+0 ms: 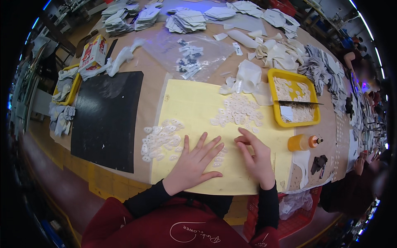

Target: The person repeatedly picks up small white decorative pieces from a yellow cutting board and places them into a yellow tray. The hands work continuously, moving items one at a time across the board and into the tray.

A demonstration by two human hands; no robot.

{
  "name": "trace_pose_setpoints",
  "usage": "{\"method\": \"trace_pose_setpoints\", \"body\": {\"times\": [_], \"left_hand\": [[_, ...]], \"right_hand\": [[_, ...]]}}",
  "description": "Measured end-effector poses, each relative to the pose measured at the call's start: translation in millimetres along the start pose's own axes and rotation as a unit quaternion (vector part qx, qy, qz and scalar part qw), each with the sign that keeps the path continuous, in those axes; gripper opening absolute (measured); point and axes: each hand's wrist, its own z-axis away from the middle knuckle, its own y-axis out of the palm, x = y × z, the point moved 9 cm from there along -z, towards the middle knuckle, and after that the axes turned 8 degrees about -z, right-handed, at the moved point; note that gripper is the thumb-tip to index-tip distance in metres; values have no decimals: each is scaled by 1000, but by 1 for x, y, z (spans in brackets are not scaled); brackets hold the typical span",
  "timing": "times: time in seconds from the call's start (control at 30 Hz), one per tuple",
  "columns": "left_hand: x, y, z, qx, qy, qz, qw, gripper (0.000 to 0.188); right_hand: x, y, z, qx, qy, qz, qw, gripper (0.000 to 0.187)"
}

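Note:
A yellow sheet [190,99] lies in front of me, with small whitish cut pieces on it, each with small holes or marks. My left hand [195,160] is spread flat on the sheet, between a loose pile of pieces [159,140] on its left and a small row of pieces [220,158] by its fingertips. My right hand [257,157] hovers or rests right of that row, fingers bent and thumb apart from the forefinger; I see nothing in it. Beyond it a larger heap of pieces [240,110] is spread out.
At right stand a yellow divided tray [273,99] of more pieces and an orange-filled bottle [301,142]. A black board [105,120] lies left. Stacked cut material [186,20] and a plastic bag [161,49] are farther back. A red crate [300,221] sits below the table edge; people work at far right.

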Motion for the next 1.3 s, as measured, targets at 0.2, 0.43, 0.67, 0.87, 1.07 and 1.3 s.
{"method": "trace_pose_setpoints", "body": {"times": [0.2, 0.43, 0.67, 0.87, 1.07, 1.3], "left_hand": [[17, -6, 3, -39, -58, 60, 996, 83], [-18, 12, -2, 20, 20, -91, 995, 74], [0, 22, 11, 86, -22, -219, 972, 76], [56, -11, 39, 92, -81, -298, 947, 80], [7, 6, 41, 92, -46, -167, 981, 82], [9, 24, 29, 120, -32, -204, 971, 81]], "right_hand": [[7, -15, 2, -64, -60, 23, 996, 32], [13, -15, 2, -70, -113, 63, 989, 31], [14, -6, 2, -23, -136, 125, 982, 33], [14, -6, 3, -17, -142, 148, 979, 35], [13, -1, 2, -5, -138, 145, 980, 33], [0, 2, -2, 16, -100, 167, 981, 34]]}}
